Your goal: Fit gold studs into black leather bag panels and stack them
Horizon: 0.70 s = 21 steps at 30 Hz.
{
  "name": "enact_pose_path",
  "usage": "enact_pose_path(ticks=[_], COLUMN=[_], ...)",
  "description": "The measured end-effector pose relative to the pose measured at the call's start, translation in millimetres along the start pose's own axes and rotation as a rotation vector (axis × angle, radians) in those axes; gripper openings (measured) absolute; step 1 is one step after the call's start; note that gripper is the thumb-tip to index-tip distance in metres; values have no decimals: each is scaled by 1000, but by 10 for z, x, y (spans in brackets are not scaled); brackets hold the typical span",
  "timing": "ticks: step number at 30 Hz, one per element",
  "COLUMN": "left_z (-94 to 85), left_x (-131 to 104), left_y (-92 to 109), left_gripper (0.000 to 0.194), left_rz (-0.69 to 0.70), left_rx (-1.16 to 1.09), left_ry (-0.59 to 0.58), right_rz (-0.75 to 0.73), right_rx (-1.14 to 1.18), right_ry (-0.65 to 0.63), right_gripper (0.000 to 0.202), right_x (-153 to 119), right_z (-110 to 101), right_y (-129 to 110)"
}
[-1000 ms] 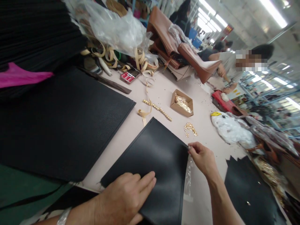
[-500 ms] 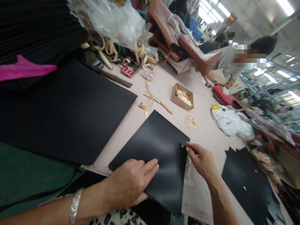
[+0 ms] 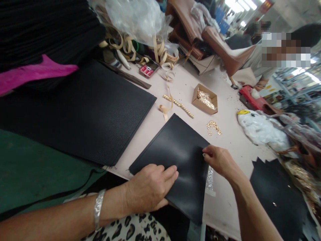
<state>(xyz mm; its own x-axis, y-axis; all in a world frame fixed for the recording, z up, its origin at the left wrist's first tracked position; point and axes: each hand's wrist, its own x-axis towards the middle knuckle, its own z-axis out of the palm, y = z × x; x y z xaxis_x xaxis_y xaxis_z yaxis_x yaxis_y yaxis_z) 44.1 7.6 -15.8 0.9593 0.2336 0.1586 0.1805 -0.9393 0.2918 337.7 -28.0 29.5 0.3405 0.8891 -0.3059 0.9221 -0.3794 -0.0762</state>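
A smooth black leather panel (image 3: 173, 147) lies at the table's near edge, partly overhanging it. My left hand (image 3: 151, 187) rests on its lower left, two fingers stretched over the top and the thumb at the near edge, so the panel is between them. At the panel's right corner my right hand (image 3: 218, 159) is closed in a pinch. Whatever is between those fingertips is hidden. Beyond the panel lie loose small gold metal pieces (image 3: 214, 127), a gold strip of such pieces (image 3: 178, 105), and a cardboard box (image 3: 204, 105) holding more in clear wrap.
A larger black leather stack (image 3: 87, 113) lies left, with a pink piece (image 3: 37, 73) above it. More black panels (image 3: 276, 190) with small metal pieces lie right. Brown leather bags (image 3: 225, 47), a white plastic bag (image 3: 263, 130) and a red calculator (image 3: 147, 70) surround the worktable. Another person sits opposite.
My right fingers have closed at the panel's corner, and the small metal piece seen beside them before is hidden. My left hand stays on the panel. The whole view has shifted slightly.
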Motion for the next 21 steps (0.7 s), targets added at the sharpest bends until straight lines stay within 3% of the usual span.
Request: enact_pose_path(ticks=[6,10,14,21], left_z=[33,78,102,88], left_x=[-31,-43,-48,-42], left_y=[-13,-28,-31,-49], left_gripper=[64,65,54,43], left_rz=[39,59,70,87], left_rx=[19,28,26,16], left_ry=[77,108,150,180], right_rz=[120,-49,-253,-345], right_rx=[182,414,492,497], right_ry=[14,74,78,91], right_gripper=[20,20,13,12], right_x=[-211,-513,-667,-648], right_z=[16,174,339,403], right_y=[-93,-398,-686,-754])
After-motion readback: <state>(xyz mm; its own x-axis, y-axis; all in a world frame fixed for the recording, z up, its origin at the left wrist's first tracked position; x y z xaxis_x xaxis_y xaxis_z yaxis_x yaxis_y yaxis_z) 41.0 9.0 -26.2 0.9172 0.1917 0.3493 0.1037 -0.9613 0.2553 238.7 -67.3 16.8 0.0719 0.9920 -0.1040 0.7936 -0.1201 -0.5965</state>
